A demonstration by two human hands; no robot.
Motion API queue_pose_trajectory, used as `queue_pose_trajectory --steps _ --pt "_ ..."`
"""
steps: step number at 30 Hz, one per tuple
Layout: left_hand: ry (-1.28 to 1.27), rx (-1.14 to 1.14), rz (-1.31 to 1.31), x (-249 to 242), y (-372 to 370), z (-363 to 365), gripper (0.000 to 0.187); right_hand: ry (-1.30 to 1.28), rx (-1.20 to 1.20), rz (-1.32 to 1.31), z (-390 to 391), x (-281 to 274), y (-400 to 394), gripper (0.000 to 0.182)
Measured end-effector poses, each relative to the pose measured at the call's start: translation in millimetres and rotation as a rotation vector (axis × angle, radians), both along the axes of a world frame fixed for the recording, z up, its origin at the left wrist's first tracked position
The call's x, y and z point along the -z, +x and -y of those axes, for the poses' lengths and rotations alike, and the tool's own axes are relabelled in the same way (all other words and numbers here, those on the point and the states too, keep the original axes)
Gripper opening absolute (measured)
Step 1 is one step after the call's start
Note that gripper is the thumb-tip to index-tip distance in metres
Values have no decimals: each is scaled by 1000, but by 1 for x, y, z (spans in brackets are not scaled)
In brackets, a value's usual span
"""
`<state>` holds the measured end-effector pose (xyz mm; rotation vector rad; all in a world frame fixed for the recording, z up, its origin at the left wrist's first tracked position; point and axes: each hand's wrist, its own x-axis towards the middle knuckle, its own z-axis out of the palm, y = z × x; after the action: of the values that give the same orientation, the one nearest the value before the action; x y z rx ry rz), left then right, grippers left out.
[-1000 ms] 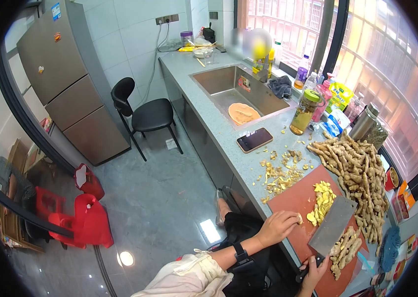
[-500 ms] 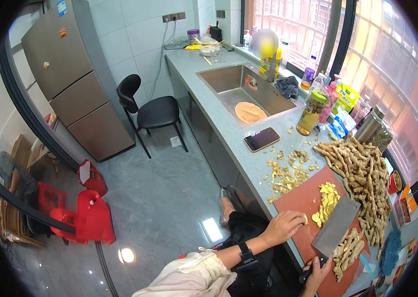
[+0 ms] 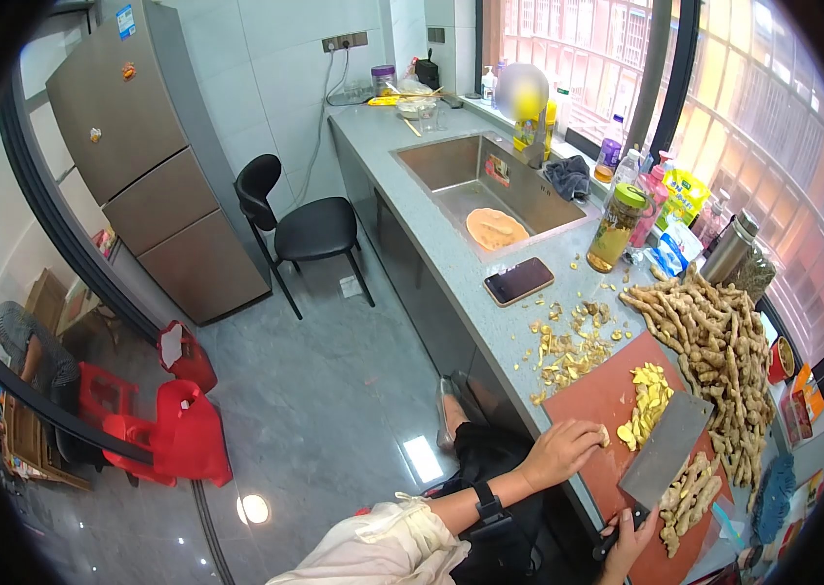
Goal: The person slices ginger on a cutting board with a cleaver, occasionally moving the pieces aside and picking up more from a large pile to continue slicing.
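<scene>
My left hand [image 3: 565,451], with a dark watch on its wrist, is closed around a small piece of ginger [image 3: 605,437] at the board's left edge. My right hand [image 3: 630,546] grips the black handle of a cleaver [image 3: 667,450]. Its broad blade lies flat-side up over the reddish-brown cutting board [image 3: 595,392]. Beyond the blade, sliced yellow ginger [image 3: 646,405] forms a pile. Several unpeeled-looking ginger pieces [image 3: 693,492] lie on the board on the near side of the blade.
A large heap of ginger roots [image 3: 714,356] lies beside the board. Peel scraps [image 3: 568,356], a phone [image 3: 518,281] and a green-lidded jar [image 3: 619,226] are on the counter. An orange dish [image 3: 496,229] sits in the sink [image 3: 446,185]. A black chair [image 3: 314,230] stands behind; another person [image 3: 27,341] sits far left.
The view has shifted very slightly. Both hands, the cleaver and the ginger keep practically the same places.
</scene>
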<state>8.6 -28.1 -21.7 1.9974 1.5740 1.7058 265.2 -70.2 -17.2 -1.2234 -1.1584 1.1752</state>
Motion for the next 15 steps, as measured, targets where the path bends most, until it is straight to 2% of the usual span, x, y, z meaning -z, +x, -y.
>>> queue_pose_trajectory --steps 15 --pt "-16 -7 -19 0 0 1 24 20 -28 -8 2 -9 -5 63"
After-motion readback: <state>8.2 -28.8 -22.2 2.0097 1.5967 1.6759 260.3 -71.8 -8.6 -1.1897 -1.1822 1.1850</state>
